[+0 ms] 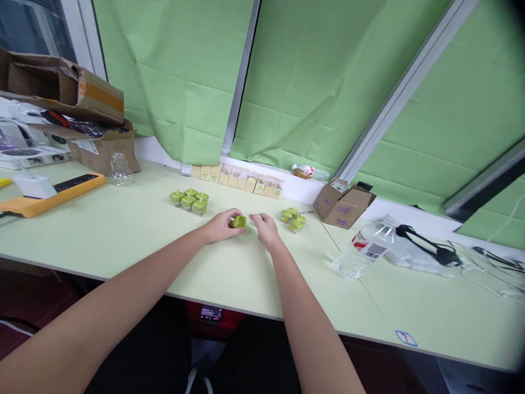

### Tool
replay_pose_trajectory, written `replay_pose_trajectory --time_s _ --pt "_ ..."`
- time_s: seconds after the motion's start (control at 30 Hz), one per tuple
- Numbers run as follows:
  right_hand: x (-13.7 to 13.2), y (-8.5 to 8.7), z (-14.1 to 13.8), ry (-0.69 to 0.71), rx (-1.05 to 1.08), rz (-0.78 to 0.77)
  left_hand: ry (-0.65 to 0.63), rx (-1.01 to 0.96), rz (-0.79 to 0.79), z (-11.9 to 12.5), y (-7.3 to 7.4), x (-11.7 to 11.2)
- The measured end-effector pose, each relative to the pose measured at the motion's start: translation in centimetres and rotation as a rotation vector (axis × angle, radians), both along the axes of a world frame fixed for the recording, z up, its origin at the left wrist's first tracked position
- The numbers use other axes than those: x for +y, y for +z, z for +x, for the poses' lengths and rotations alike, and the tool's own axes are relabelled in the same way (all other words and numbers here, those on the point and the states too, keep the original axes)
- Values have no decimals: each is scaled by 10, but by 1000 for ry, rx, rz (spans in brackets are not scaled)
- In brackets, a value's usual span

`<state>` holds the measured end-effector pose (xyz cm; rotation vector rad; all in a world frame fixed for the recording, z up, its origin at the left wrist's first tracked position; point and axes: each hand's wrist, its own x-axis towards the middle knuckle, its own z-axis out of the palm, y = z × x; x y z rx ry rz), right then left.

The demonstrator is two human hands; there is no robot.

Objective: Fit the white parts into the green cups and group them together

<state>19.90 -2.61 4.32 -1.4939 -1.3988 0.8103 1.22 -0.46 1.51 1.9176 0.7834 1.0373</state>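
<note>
My left hand (226,226) is closed around a small green cup-shaped piece (239,221), tilted so that its hollow side shows. Just to the right, my right hand (266,227) is closed, with a small clear thing near its fingertips that is too small to make out. The two hands are apart, over the middle of the pale table (246,262). Left of them stands a cluster of small clear cups with green tops (188,200), each with a yellowish bit on it. A similar smaller group (293,219) sits to the right of my right hand.
Small cream boxes (241,179) line the wall. A cardboard box (343,205), a large water bottle (365,249) and a black headset (430,246) lie to the right. At the left are an orange power strip (61,191), a clear dome-shaped piece (120,171) and stacked cartons (98,98).
</note>
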Motion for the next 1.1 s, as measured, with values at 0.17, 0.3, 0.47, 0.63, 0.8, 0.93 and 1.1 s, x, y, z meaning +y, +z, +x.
replay_pose_trajectory --time_s 0.17,0.3,0.47,0.63,0.8,0.93,1.1 --pt "0 -4 7 -184 -497 62 1 -12 -16 0 -1 1" --pt "-2 -12 9 -141 -646 -33 19 -6 -8 1 -1 1" --pt "-4 -8 6 -223 -605 133 72 55 93 1 3 -2" --pt "-2 -1 -3 29 -387 273 114 129 211 1 12 -9" --pt "3 -8 -12 65 -139 183 131 235 324 4 16 -14" --pt "4 -9 -14 38 -40 179 159 302 418 4 13 -14" --pt "1 -6 -15 102 60 91 159 321 431 4 12 -15"
